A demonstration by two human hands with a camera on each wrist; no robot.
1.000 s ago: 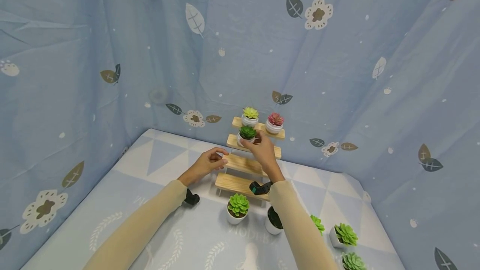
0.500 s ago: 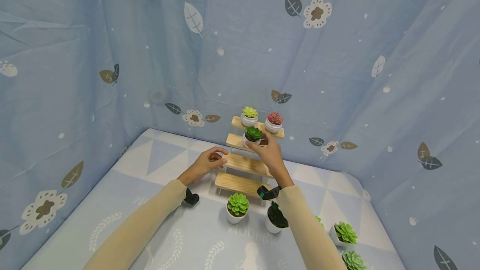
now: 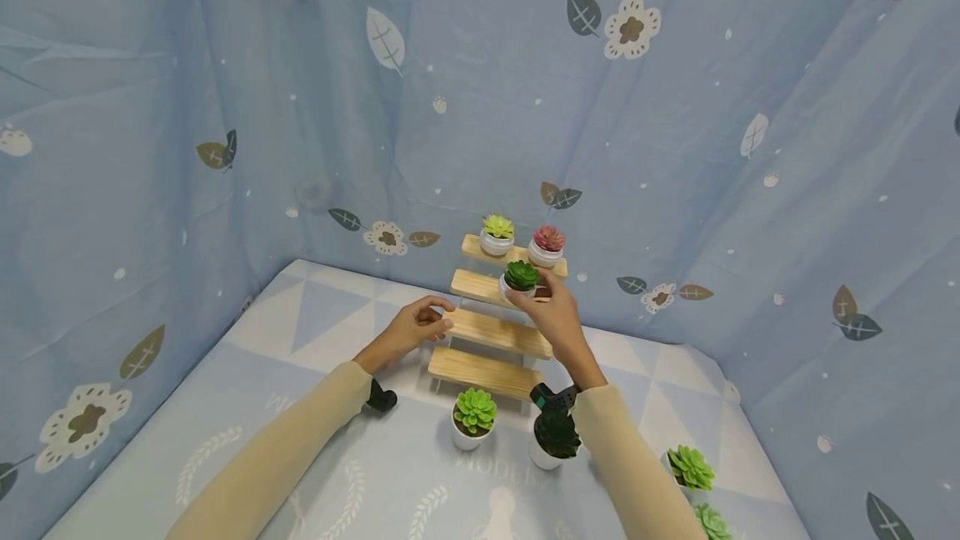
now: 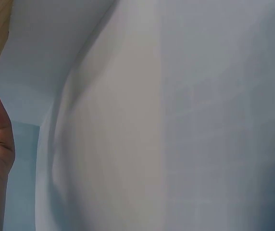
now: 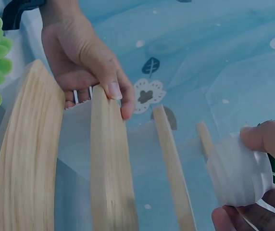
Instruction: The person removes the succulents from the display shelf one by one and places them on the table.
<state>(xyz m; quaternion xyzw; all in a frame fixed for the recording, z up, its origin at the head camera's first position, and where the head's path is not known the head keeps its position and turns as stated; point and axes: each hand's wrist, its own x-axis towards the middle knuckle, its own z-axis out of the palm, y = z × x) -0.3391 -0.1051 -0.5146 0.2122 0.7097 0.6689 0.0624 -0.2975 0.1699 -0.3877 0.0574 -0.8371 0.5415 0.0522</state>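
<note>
My right hand (image 3: 558,315) pinches a small dark green potted succulent (image 3: 521,275) by its white ribbed pot (image 5: 238,171), in front of the second shelf from the top of a tiered wooden plant stand (image 3: 487,372). In the right wrist view, my left hand (image 5: 87,57) holds the left end of a lower shelf, thumb on the wood. The head view shows this left hand (image 3: 411,327) at the stand's left side. On the top shelf sit a yellow-green succulent (image 3: 497,234) and a pink succulent (image 3: 547,246), both in white pots.
A bright green potted succulent (image 3: 473,419) and a dark plant in a white pot (image 3: 553,438) stand before the stand. More green succulents (image 3: 690,467) are at the right. A patterned blue curtain (image 3: 480,107) rises behind the table.
My right hand has moved the dark green succulent to the right along the second shelf and slightly toward me. The left hand stays at the stand's left side.
</note>
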